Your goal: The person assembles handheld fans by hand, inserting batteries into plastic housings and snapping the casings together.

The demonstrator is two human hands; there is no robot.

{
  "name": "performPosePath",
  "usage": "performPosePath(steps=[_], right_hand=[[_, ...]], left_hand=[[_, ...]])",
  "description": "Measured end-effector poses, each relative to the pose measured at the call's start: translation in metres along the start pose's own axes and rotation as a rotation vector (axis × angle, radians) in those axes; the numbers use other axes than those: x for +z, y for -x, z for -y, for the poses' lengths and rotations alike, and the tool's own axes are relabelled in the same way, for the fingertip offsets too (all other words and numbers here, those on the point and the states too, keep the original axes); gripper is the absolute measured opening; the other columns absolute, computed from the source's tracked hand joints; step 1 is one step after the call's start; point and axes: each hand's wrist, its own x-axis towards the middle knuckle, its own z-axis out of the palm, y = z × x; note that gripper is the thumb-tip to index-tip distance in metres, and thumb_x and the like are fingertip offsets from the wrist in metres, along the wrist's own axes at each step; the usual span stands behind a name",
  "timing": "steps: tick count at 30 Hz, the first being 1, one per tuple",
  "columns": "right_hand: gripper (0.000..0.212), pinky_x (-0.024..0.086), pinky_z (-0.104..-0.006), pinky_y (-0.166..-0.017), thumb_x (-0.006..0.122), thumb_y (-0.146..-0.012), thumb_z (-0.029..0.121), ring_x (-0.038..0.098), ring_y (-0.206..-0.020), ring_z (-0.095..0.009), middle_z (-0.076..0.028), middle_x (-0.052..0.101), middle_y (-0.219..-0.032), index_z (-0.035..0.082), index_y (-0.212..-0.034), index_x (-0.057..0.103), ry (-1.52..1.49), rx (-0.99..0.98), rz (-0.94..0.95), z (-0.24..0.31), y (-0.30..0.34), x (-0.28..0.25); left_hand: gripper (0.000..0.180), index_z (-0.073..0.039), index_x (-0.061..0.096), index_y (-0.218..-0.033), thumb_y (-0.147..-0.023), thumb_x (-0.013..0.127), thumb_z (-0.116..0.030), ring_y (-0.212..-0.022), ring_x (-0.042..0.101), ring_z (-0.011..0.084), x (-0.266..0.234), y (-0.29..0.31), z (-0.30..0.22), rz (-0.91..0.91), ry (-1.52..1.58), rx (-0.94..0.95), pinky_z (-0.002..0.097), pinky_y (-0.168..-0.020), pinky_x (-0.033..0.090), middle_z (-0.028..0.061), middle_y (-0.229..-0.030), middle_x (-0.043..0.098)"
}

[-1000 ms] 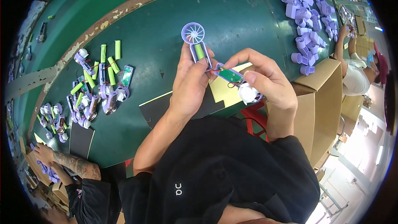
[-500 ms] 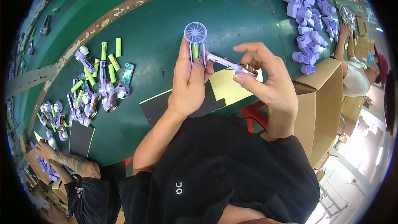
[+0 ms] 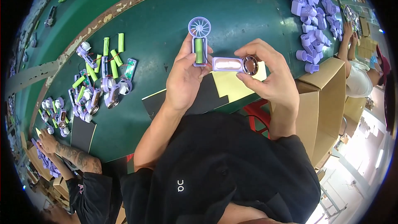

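Observation:
My left hand [image 3: 185, 81] is closed round a purple handheld fan shell [image 3: 199, 28] with a round spoked grille at its top. In the shell's handle lies a green cylindrical battery [image 3: 199, 51], upright in the picture. My right hand [image 3: 269, 71] grips the round end of the other fan half [image 3: 229, 64], between thumb and fingers. This half lies crosswise, showing a shiny panel on its handle and a dark, copper-coloured ring at its head. Its narrow end reaches the lower end of the shell, close to my left fingertips.
Several fan assemblies with green batteries [image 3: 108, 85] lie on the green table [image 3: 157, 25] at left. Purple shells [image 3: 309, 16] are heaped at far right, above an open cardboard box [image 3: 321, 95]. Black and yellow sheets [image 3: 240, 87] lie beneath my hands. Co-workers' arms [image 3: 78, 157] show at both sides.
The fan half in my right hand has turned, now showing its shiny panel and ring. In my left hand the shell has tilted so that the battery shows more fully.

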Motion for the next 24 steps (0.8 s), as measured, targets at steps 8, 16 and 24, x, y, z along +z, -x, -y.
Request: performPosePath(steps=[8,16,24], right_hand=[[0.03,0.048,-0.0292,-0.066,0.076,-0.071,-0.004,0.059,-0.083,-0.018,-0.006,0.063,-0.103,0.004,-0.099,0.071,0.017,-0.076,0.057,-0.003,-0.002,0.005],[0.031,0.049,-0.0328,-0.074,0.072,-0.067,-0.007,0.058,-0.094,-0.025,-0.006,0.064,-0.106,0.006,-0.094,0.072,0.1,-0.184,0.08,-0.002,-0.005,0.004],[0.03,0.047,-0.0294,-0.079,0.073,-0.075,-0.006,0.059,-0.093,-0.016,-0.009,0.063,-0.11,0.003,-0.104,0.067,-0.231,-0.071,0.008,-0.016,-0.003,0.007]], left_hand=[[0.053,-0.006,0.037,-0.153,-0.104,0.052,-0.019,-0.092,0.055,0.0114,0.009,0.0,0.001,-0.106,-0.228,-0.041,0.0267,-0.077,0.045,0.0042,-0.116,0.057],[0.07,-0.008,0.019,-0.164,-0.098,0.041,-0.001,-0.092,0.052,0.0106,0.002,0.001,0.009,0.005,-0.252,-0.062,0.0266,-0.08,0.047,0.0054,-0.117,0.049],[0.084,-0.006,0.02,-0.164,-0.086,0.049,-0.014,-0.107,0.058,0.02,-0.009,0.005,-0.002,0.118,0.075,-0.083,0.0342,-0.095,0.045,0.0109,-0.127,0.054]])
